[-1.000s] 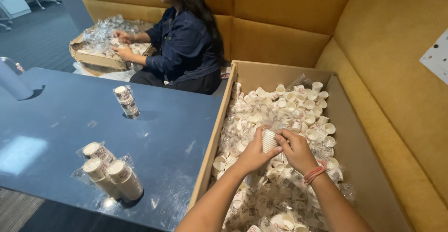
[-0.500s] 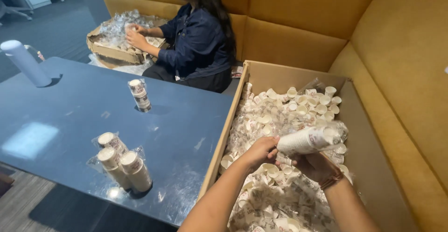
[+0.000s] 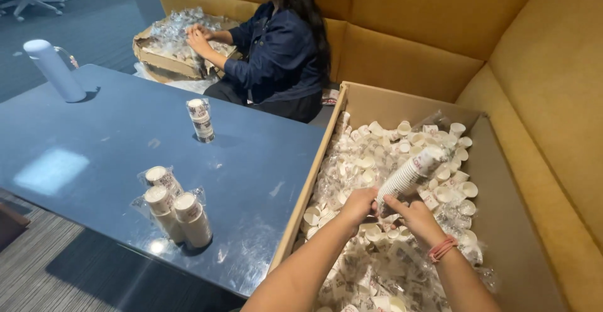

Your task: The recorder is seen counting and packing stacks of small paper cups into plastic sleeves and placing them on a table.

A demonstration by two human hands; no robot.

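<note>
Nearest, the left hand (image 3: 359, 204) and right hand (image 3: 415, 219) each close their grip on the lower end of a ribbed white stack of paper cups (image 3: 409, 175), now tilted up to the right, higher than half a second ago, over a cardboard box (image 3: 499, 224) of loose cups and crinkled plastic. Beyond, wrapped cup bundles (image 3: 176, 208) stand on the glossy blue tabletop (image 3: 113, 136).

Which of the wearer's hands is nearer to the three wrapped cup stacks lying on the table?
Left. The left hand is at the box's table-side edge, closer to the wrapped cup stacks. The right hand sits further into the cardboard box. Both grip the long cup stack.
</note>
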